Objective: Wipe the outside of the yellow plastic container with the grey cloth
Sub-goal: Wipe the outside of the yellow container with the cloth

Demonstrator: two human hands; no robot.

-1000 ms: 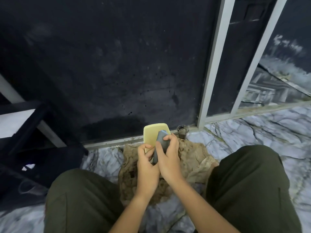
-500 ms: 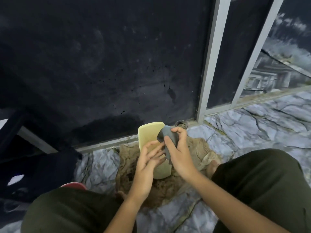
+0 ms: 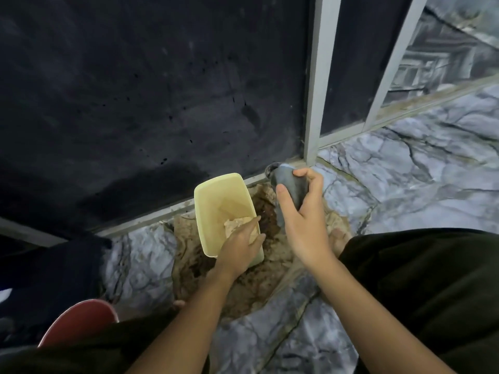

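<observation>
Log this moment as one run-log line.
left hand: grips yellow container at near rim | right hand: holds grey cloth, off container | container: open side up, on brown rag

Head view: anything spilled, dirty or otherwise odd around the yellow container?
Yes. The yellow container rests on a soiled brown cloth with dark crumbly dirt beside it. The left hand grips its rim, a crumpled beige wad showing inside. The right hand holds the grey cloth clear of it.

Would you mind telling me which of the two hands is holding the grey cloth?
The right hand grips the grey cloth, lifted clear; the left hand holds the yellow container.
</observation>
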